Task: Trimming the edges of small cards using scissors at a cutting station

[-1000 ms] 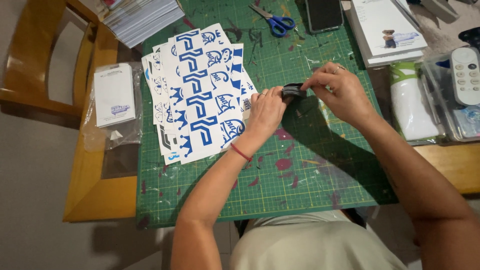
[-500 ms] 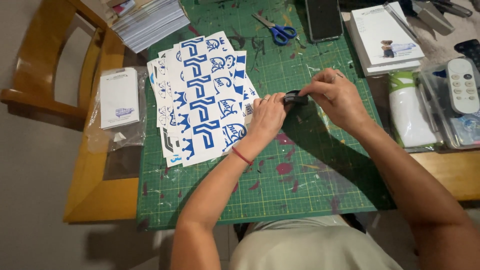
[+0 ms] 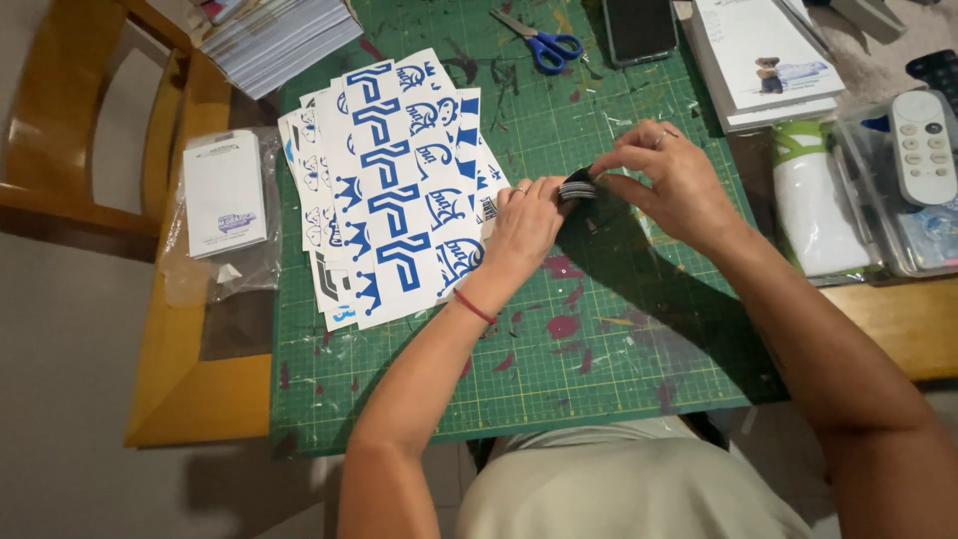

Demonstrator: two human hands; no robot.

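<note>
Left hand [image 3: 524,225] and right hand [image 3: 671,180] both pinch a small black piece [image 3: 579,186]; clear plastic box [image 3: 878,190] holds a white remote [image 3: 922,134] — nearby.

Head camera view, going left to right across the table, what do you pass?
Wooden chair → white packet in a clear bag → blue sticker sheets → left hand → small dark object → right hand → white roll → remote control.
</note>
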